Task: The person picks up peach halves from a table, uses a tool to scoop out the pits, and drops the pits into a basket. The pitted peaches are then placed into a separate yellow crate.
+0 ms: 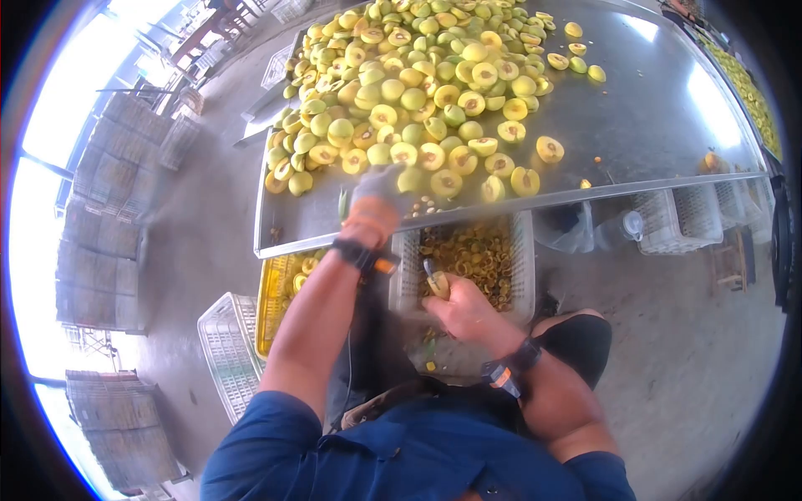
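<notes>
A large heap of halved yellow-green stone fruit (pixel 418 92), many with brown pits or hollows showing, covers the left part of a metal table (pixel 618 108). My left hand (pixel 378 194), in a greyish glove, reaches over the table's near edge to the front of the heap. Its fingers are blurred, and whether they grip a fruit half cannot be made out. In my right hand (pixel 464 311) is a short tool with a pale handle and metal tip (pixel 435 277). That hand is closed around the handle, above a crate of brownish-yellow fruit scraps (pixel 480 259).
The pale plastic crate (pixel 525 275) stands below the table edge. Left of it is a yellow crate (pixel 269 305) with fruit pieces, beside a white crate (pixel 225 342). More white crates (pixel 681 221) sit under the table's right side. Stacked crates (pixel 100 259) stand far left.
</notes>
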`<state>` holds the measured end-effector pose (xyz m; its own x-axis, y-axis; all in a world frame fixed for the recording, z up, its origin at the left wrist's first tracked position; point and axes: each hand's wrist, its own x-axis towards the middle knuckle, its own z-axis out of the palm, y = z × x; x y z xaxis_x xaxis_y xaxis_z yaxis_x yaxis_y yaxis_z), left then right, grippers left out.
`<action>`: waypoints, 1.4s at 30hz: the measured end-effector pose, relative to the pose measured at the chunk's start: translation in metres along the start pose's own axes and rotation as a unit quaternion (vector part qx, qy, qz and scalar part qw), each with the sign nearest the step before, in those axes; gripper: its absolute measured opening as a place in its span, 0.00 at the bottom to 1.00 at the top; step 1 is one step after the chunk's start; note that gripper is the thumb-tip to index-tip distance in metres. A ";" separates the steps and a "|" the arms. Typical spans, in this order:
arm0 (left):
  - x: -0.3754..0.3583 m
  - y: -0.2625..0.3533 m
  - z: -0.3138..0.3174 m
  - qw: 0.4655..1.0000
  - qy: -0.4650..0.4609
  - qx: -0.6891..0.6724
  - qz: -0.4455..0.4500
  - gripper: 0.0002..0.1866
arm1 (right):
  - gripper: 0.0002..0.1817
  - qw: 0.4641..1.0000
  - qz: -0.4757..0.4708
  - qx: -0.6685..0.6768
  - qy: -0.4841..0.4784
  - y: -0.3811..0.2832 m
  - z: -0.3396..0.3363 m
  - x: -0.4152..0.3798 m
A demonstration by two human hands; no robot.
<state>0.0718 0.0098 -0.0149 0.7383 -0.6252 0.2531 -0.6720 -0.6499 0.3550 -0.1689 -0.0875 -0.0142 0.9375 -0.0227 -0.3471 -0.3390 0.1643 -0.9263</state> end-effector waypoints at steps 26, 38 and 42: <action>-0.091 0.048 -0.013 0.637 -0.123 -0.740 -0.179 0.31 | 0.07 0.995 -0.060 0.062 0.050 -0.015 -0.017 0.002; -0.098 0.035 -0.002 0.975 0.024 -0.133 0.178 0.25 | 0.18 0.961 -0.115 -0.212 0.133 0.000 -0.017 0.004; -0.098 0.051 -0.010 0.963 -0.022 -0.259 0.075 0.22 | 0.17 0.968 -0.091 -0.215 0.094 -0.003 -0.014 0.001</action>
<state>-0.0342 0.0422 -0.0127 0.6244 -0.7205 0.3017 -0.6435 -0.2556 0.7215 -0.1676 -0.1017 -0.0140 0.9677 -0.1990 -0.1551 -0.2085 -0.2846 -0.9357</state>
